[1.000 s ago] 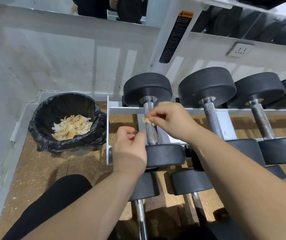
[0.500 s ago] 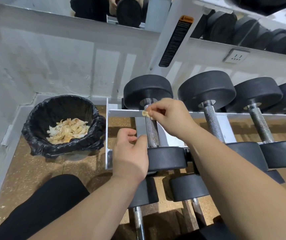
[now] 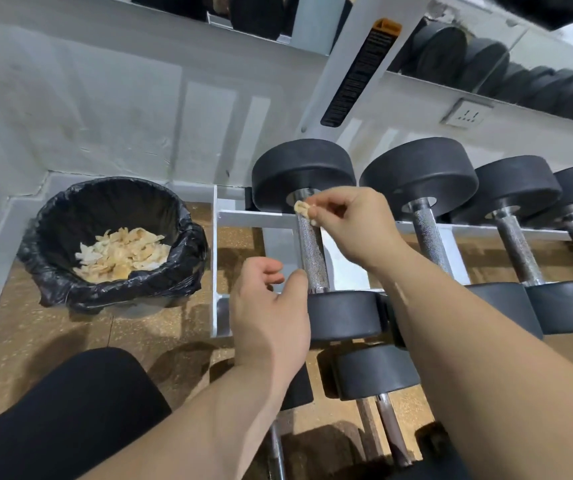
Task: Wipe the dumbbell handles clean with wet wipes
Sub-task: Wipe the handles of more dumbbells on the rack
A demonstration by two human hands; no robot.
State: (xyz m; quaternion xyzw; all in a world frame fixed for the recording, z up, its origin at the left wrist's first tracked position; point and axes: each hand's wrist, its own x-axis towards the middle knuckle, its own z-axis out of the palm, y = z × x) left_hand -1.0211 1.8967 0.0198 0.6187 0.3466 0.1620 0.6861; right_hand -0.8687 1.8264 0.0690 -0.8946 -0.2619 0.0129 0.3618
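Note:
A black dumbbell (image 3: 304, 171) with a knurled steel handle (image 3: 312, 254) lies leftmost on the white rack (image 3: 253, 218). My right hand (image 3: 350, 226) pinches a small crumpled, yellowed wet wipe (image 3: 301, 207) against the far end of that handle, just below the far weight head. My left hand (image 3: 271, 306) hovers beside the near end of the handle with fingers loosely curled and thumb near the steel, holding nothing.
A bin lined with a black bag (image 3: 111, 244) stands left of the rack and holds several used wipes (image 3: 122, 254). More dumbbells (image 3: 420, 178) lie to the right, others on the lower tier (image 3: 375, 372). My black-clad knee (image 3: 63, 420) is at lower left.
My right hand slid the wipe up the handle from its middle to the far end. My left hand stayed near the handle's near end. The view shifted slightly.

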